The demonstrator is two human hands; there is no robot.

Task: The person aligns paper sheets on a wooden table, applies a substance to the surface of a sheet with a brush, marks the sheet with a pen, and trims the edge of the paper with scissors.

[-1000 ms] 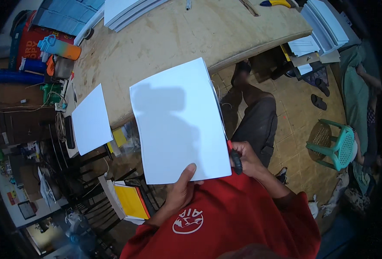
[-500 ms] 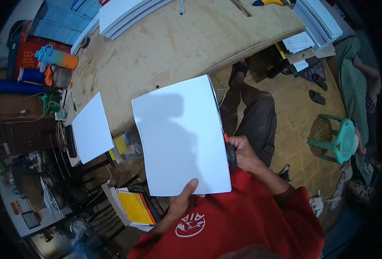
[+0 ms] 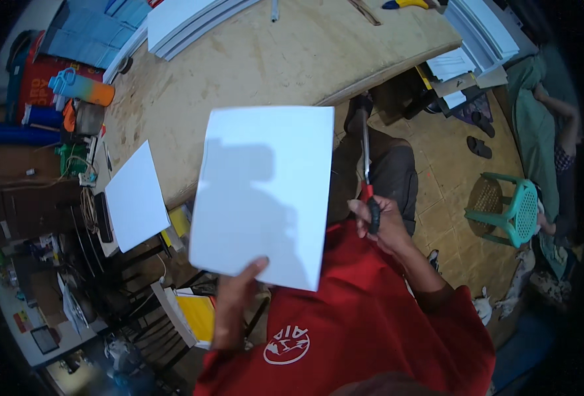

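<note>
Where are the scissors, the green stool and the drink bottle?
Scissors (image 3: 366, 191): head view, red part of the handle.
Green stool (image 3: 523, 211): head view, the seat.
Drink bottle (image 3: 89, 90): head view, its body.

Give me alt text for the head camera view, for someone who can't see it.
A person in a red shirt holds white paper in the left hand and scissors in the right hand. Beyond is a worn table; another white sheet lies to the left.
</note>
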